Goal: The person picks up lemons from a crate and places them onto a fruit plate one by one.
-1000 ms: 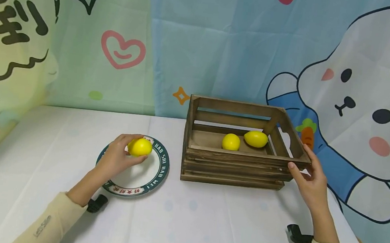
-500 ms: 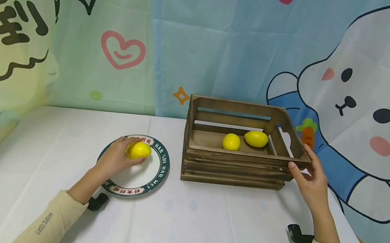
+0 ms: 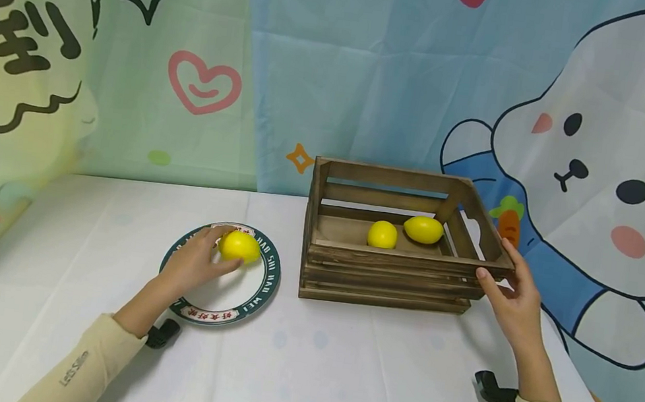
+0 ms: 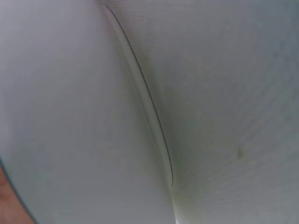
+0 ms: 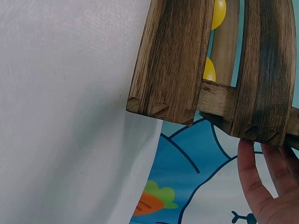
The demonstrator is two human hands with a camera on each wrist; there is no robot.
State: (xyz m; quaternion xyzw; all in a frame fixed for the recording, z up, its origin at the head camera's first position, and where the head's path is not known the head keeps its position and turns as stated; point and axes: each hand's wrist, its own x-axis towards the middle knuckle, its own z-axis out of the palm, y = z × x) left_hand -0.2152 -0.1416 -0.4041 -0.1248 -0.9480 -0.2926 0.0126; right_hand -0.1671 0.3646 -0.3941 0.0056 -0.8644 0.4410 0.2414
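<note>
Lemon (image 3: 242, 247) at plate's (image 3: 271, 275) one o'clock
Left hand (image 3: 196, 258) half-curled around it; right hand (image 3: 513, 297) grips slatted crate (image 3: 385, 280) at four o'clock.

- a slatted wooden crate (image 5: 170, 60), slanting down from the top edge
- two yellow rounded things (image 5: 218, 14) showing through its gap, perhaps lemons, mostly hidden
- the right hand (image 5: 273, 203), lower right, touching the crate's end
- white cloth (image 5: 60, 116) filling the left
- a blue backdrop (image 5: 168, 161) with a printed carrot (image 5: 148, 203), below

You seem to be at a makeshift filming set, room type unclear: a creased, cartoon-printed cloth backdrop (image 3: 342, 84) hangs behind your white-covered counter (image 3: 309, 372).
</note>
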